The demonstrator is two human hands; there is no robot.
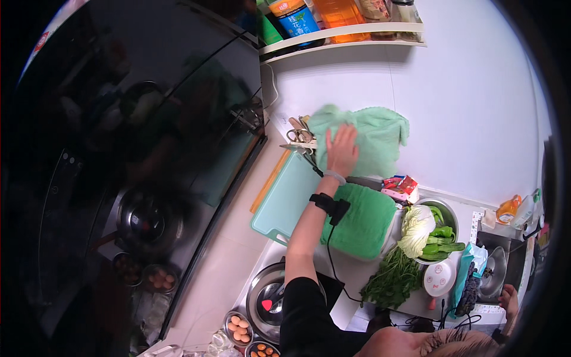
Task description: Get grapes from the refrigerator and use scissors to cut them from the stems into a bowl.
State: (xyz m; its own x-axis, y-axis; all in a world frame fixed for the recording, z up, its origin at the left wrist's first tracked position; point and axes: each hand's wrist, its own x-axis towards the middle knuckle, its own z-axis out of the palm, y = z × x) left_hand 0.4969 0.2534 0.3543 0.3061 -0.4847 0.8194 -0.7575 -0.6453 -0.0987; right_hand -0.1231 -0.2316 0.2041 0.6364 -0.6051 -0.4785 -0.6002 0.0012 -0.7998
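Note:
My left hand [342,152] reaches up the middle and lies on a light green towel [377,140] against the white wall. Its fingers are stretched out over the cloth. Just below the forearm's wrist is a darker green folded towel [363,220] draped over a boxy thing. Left of the wrist are scissors [299,135] and a pale green cutting board [285,199]. At the far right, my right hand [509,299] is beside the sink's edge, small and dim, its fingers partly bent; whether it holds anything is unclear.
A steel bowl [451,215] holds cabbage and green peppers, with leafy greens [394,279] beside it. A lidded pan [262,297] and a bowl of eggs [238,328] stand at the lower left. Bottles fill a wall shelf [351,33]. A dark glossy panel [119,149] borders the left.

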